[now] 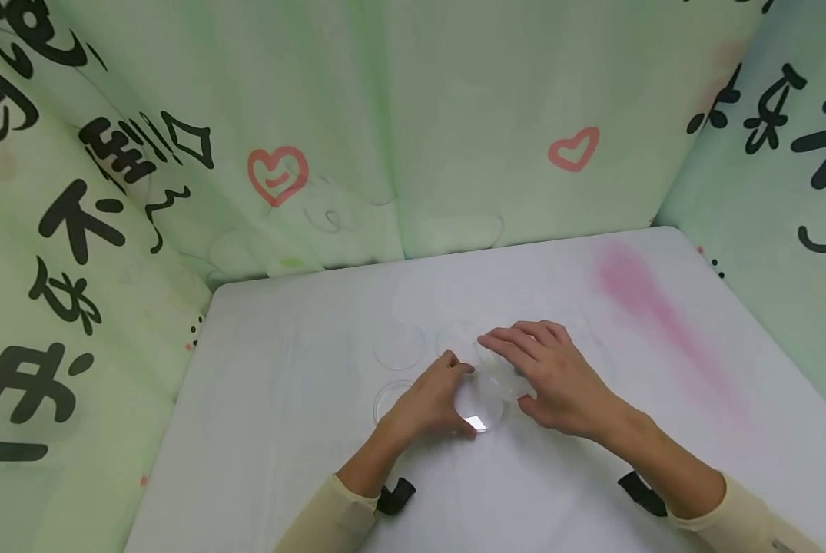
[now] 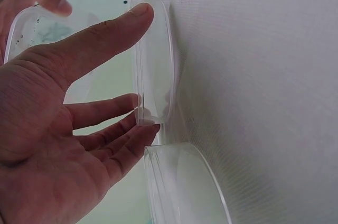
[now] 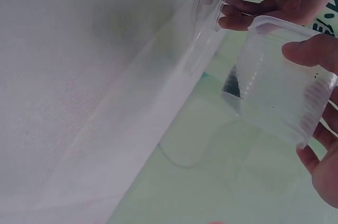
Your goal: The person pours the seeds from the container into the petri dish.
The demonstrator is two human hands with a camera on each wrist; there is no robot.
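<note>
A clear round petri dish (image 1: pixel 483 407) lies flat on the white table, and my left hand (image 1: pixel 428 398) holds it by its sides. In the left wrist view the thumb (image 2: pixel 113 36) reaches over the rim of this dish (image 2: pixel 158 68), with fingertips at its lower edge. My right hand (image 1: pixel 558 374) grips a translucent plastic tub (image 3: pixel 280 81) between thumb and fingers, close over the dish and tilted. Something dark (image 3: pixel 232 84) shows at one corner of the tub.
Another clear dish (image 1: pixel 379 399) stands just left of my left hand, partly hidden by it. Further back are more faint clear round dishes (image 1: pixel 399 365). Pale green curtains (image 1: pixel 454 153) with writing and hearts enclose the table (image 1: pixel 247 430). A pink smear (image 1: pixel 655 315) marks its right side.
</note>
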